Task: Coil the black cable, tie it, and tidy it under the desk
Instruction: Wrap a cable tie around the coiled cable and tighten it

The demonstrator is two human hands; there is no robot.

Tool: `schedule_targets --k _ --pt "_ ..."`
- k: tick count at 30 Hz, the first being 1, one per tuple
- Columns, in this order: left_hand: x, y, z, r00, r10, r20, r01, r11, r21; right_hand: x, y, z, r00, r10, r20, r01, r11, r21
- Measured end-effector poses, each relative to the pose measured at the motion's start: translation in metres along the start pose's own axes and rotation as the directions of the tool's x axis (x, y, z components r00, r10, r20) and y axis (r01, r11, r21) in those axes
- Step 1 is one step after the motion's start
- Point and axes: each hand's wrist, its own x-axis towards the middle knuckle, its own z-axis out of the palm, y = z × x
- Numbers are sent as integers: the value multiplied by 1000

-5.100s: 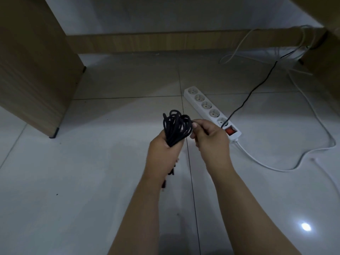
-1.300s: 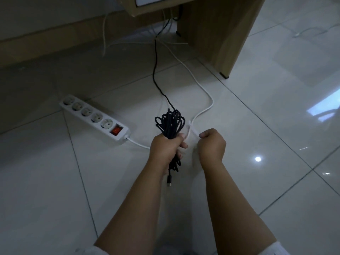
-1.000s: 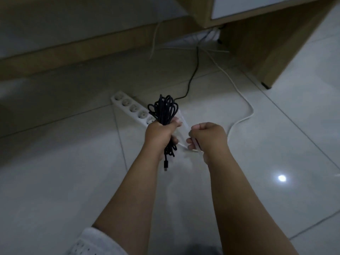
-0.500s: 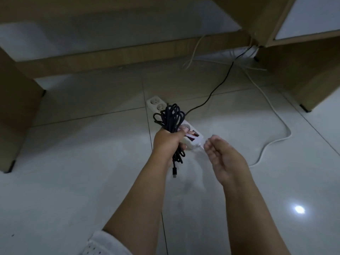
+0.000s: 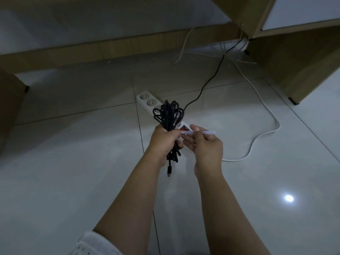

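Right hand (image 5: 206,146) newly pinching tie (image 5: 200,132), tiled floor (image 5: 73,172).

cable coil (image 5: 170,115) before power strip (image 5: 148,101) | tie (image 5: 199,132) right of coil

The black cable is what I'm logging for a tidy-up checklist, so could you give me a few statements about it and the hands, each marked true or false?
1. The left hand grips the coiled black cable around its middle. True.
2. The right hand is empty and open. False: it pinches a white tie strip that runs toward the coil.
3. The coil lies on the floor. False: it is held up in the air above the white power strip.
4. A connector end of the cable dangles below the left hand. True.
5. A loose stretch of black cable runs from the coil toward the desk at the upper right. True.
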Motion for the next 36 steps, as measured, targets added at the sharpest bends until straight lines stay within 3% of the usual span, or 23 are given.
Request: schedule_targets --k 4,10,15,17,22,28,31,34,36 --pt "1 3 3 999 6 35 -9 996 91 0 2 2 987 139 79 -146 985 95" --pt "-4 4 4 986 12 165 -50 972 228 2 1 2 964 190 186 -168 978 -124" --pt "1 5 3 990 17 141 -53 964 259 0 5 -3 903 198 381 -254 961 104" --pt "3 4 3 989 14 150 -56 960 274 1 5 -6 882 206 423 -270 958 97" --pt "-3 -1 10 988 44 149 -92 936 338 -4 5 0 902 242 356 -290 953 86" --pt "-14 -6 13 996 66 61 -77 974 214 -3 4 0 879 332 342 -407 896 177" --pt "-18 1 11 992 28 123 -73 924 375 -1 5 0 884 287 370 -334 940 69" --pt "-19 9 10 989 -18 149 -30 948 315 -2 1 1 915 147 375 -119 988 -96" --pt "-19 14 13 987 -21 162 -25 961 277 -4 -2 6 964 -4 266 67 971 -228"
